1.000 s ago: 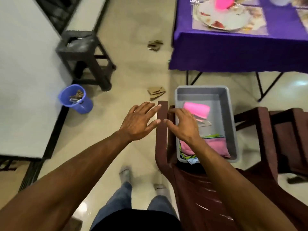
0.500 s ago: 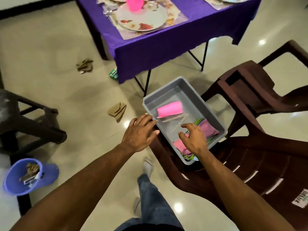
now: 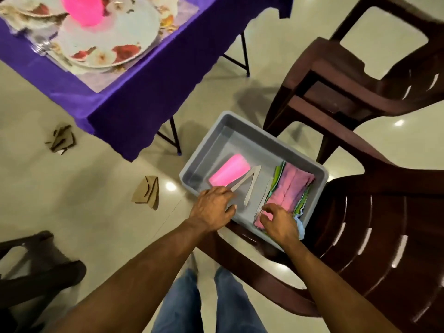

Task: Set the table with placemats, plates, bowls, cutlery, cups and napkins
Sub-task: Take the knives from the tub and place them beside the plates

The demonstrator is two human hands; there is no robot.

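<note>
The grey tub rests on the seat of the nearer brown chair and serves as the reference here. Against the tub's right wall lies a stack of folded napkins, pink on top with green and blue edges showing beneath. In the middle of the tub floor lie two pale flat cutlery pieces forming a V, and to their left a pink cup lies on its side.

Handling judgement: the napkins are soft, light and limp; a single layer should be pinched at a corner or folded edge, otherwise several may lift together. The cutlery pieces look thin, stiff and light, and lie flat, so an end must be tipped up before pinching. The cup appears to be light plastic, best taken round its body.

The right hand is at the near end of the napkin stack, fingers curled down onto the top pink layer; whether a fold is actually pinched cannot be told. The left hand is at the tub's near-left rim, knuckles up, fingertips at the near end of one cutlery piece; its grasp cannot be told either. Both forearms reach in from below.

Beyond the tub's far-left corner stands the purple-clothed table, carrying a flowered plate already laid.
</note>
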